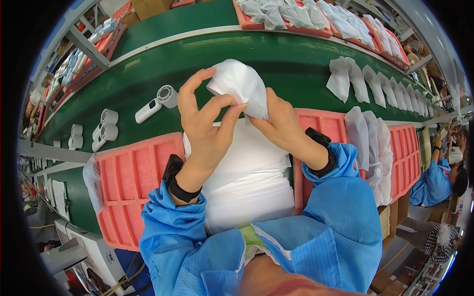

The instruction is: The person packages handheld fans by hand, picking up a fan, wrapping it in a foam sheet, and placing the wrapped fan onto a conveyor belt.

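Both my hands hold a white translucent bag (249, 81) above the green belt. A rounded white thing fills the bag, most likely a handheld fan like those on the belt, but the film hides its details. My left hand (210, 111) pinches the bag's near side between thumb and forefinger, its other fingers raised and spread along the left side. On the right, my right hand (280, 121) grips the bag's lower right part, fingers behind it. Below my hands lies a thick stack of flat white bags (249, 185).
White handheld fans (147, 111) lie on the green belt (197, 54) to the left. Several bagged fans (339, 79) line its right side. Pink compartment trays (133, 177) flank the stack; the right one (321, 118) adjoins more bagged items (356, 138). A co-worker (434, 180) sits far right.
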Demonstrator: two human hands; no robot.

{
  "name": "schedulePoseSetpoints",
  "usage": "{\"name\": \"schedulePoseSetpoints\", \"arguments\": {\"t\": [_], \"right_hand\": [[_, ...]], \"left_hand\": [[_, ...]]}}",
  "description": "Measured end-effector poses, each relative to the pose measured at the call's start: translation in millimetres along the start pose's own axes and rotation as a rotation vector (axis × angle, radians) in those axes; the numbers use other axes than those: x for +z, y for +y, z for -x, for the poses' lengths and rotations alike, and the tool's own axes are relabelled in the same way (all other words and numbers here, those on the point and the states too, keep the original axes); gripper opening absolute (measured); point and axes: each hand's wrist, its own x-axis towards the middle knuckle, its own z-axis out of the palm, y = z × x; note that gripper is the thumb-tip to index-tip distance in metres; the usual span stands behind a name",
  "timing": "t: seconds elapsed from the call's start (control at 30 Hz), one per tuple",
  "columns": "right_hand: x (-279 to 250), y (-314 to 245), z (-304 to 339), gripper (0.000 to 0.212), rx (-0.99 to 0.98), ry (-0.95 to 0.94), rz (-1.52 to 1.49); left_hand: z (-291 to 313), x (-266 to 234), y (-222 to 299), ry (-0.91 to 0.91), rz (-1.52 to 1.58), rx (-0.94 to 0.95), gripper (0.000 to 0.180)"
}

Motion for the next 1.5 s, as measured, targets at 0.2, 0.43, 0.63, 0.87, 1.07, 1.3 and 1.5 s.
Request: {"name": "schedulePoseSetpoints", "arguments": {"t": [0.2,0.43,0.63,0.87,1.07,1.3,1.5], "right_hand": [[-15.8,-6.7,-4.9,0.031,0.158,-0.221,-0.242],[-25.2,5.0,-8.4,0.032,0.200,-0.143,-0.409],[-59.7,50.3,-21.2,0.036,0.279,-0.350,-0.264],[-39.3,166.7,-20.4,0.052,0.523,0.007,0.831],[-23.1,111.1,-42.0,0.055,0.016,0.111,0.538],[104.2,37.6,-114.8,0.068,-0.093,-0.355,-0.093],[190.9,57.9,-163.5,0.081,0.068,-0.485,-0.166]], "left_hand": [[-0.3,-2.9,-1.4,-0.039,0.142,-0.198,0.015],[-3.6,-6.8,-12.8,0.081,0.066,-0.203,0.011],[0.8,0.9,-45.9,0.088,0.035,-0.338,0.010],[59.3,56.4,5.3,-0.571,0.113,-0.355,0.026],[83.6,68.0,-2.0,-0.650,-0.129,-0.188,0.032],[96.2,70.6,-12.8,-0.569,-0.140,-0.144,0.026],[91.3,67.3,-17.0,-0.682,-0.092,-0.259,0.016]]}}
